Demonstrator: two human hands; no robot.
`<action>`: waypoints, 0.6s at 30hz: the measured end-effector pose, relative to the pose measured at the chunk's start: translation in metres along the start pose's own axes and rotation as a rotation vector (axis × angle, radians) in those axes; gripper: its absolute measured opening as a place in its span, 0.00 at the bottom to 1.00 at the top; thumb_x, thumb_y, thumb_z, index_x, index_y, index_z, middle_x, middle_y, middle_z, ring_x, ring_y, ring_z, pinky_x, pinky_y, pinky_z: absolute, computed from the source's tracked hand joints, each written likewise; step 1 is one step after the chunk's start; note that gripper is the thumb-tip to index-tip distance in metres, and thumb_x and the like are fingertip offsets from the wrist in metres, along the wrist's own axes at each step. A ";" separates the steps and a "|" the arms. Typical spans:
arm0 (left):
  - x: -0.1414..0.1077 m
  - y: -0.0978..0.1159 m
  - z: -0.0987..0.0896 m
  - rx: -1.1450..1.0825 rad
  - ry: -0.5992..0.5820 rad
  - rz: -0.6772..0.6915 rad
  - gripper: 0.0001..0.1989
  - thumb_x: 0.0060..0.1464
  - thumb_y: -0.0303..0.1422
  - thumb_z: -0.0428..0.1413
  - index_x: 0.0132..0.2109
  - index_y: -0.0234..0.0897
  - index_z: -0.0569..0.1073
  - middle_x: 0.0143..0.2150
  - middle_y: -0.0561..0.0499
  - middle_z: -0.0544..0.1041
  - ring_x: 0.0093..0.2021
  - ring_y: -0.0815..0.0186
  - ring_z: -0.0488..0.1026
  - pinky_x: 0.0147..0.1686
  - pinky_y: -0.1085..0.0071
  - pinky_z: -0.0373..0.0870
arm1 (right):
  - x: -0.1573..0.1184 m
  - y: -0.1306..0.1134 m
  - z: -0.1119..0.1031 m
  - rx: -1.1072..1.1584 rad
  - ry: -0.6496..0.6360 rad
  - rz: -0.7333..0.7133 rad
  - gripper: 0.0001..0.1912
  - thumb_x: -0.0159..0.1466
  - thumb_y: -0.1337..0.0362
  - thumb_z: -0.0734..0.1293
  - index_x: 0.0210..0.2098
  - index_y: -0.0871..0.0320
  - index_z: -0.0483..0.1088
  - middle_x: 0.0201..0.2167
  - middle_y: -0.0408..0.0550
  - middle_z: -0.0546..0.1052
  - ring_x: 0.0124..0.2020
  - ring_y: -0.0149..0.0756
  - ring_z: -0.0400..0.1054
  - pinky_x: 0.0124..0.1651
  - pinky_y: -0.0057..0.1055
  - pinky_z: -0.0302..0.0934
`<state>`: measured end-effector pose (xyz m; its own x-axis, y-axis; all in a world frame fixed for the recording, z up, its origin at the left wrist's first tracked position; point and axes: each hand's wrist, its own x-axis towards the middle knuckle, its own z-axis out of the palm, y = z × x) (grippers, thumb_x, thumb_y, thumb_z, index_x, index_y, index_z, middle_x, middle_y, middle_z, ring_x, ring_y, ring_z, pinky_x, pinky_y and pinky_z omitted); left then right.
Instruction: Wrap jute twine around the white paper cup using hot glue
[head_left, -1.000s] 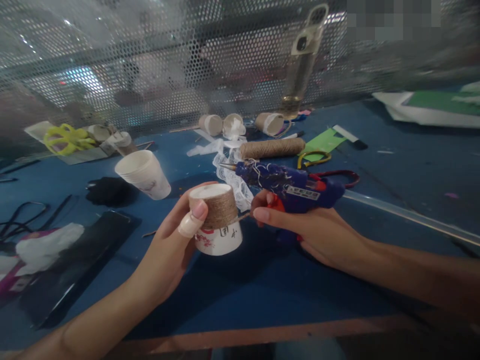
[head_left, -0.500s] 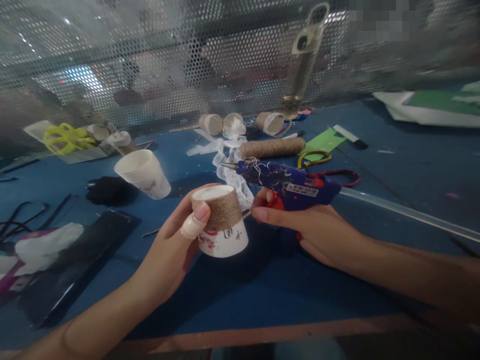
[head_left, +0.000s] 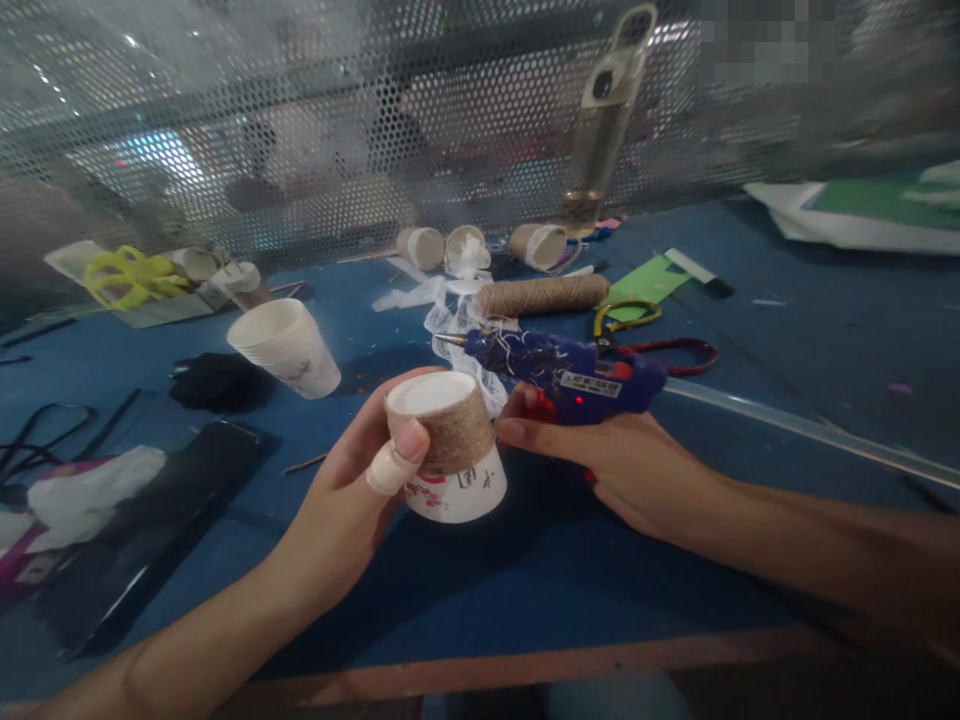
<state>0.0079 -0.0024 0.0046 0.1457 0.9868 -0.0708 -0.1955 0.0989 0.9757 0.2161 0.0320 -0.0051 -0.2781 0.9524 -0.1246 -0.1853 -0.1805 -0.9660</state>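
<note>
A white paper cup (head_left: 457,495) with brown twine wound round its upper part (head_left: 454,430) is held in my left hand (head_left: 352,470), thumb on the twine. That thumb wears a pale band. My right hand (head_left: 622,450) grips a blue hot glue gun (head_left: 540,362), whose metal tip points left above the cup. A red light shows on the gun, and a clear glue stick (head_left: 810,430) sticks out of its back. My right thumb and forefinger are close to the cup's right side. White lace (head_left: 487,385) lies behind the cup.
Stacked paper cups (head_left: 289,345) and a black pouch (head_left: 214,382) are left. Behind stand a twine roll (head_left: 544,296), twine-wrapped cups (head_left: 420,248), green paper (head_left: 649,285) and a tall bottle (head_left: 600,130). Yellow scissors (head_left: 131,278) rest at the far left, beyond a dark case (head_left: 150,530).
The cup has shifted slightly right and tilted a little in my left hand. My right hand and the glue gun have moved slightly left, nearer the cup.
</note>
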 end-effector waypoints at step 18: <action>0.001 -0.002 -0.002 -0.053 -0.062 -0.094 0.27 0.56 0.48 0.62 0.61 0.48 0.72 0.55 0.46 0.79 0.56 0.51 0.74 0.50 0.63 0.71 | -0.003 0.001 -0.001 -0.163 0.024 -0.096 0.05 0.56 0.59 0.77 0.31 0.46 0.79 0.36 0.39 0.82 0.46 0.41 0.76 0.54 0.38 0.68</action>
<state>0.0068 -0.0015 0.0027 0.2248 0.9632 -0.1474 -0.2292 0.1993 0.9528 0.2179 0.0295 -0.0065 -0.2434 0.9693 -0.0335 -0.0541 -0.0481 -0.9974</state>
